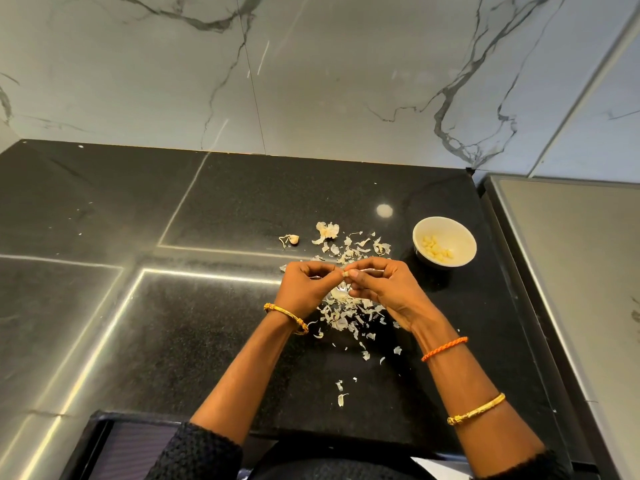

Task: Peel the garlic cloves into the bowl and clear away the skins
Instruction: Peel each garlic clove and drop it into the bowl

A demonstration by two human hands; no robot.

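Hands [304, 289] [384, 289] around clove [345, 274], mid-counter [214, 209]

no readable text, no labels (bowl and counter unmarked), no numbers

The bowl [444, 241] stands on the dark surface [214, 209] near its right edge, where a raised grey slab [571, 271] closes that side off. Behind the bowl the surface runs bare to the marble wall [311, 81]. Left of the bowl, loose skins [349, 247] litter the surface, and a single unpeeled clove [292, 239] lies beyond them. Nearer than the bowl and left of it, the left hand [306, 285] and right hand [384, 289] meet above more skins, blocking that approach. Far left of the bowl the surface lies open and wide.
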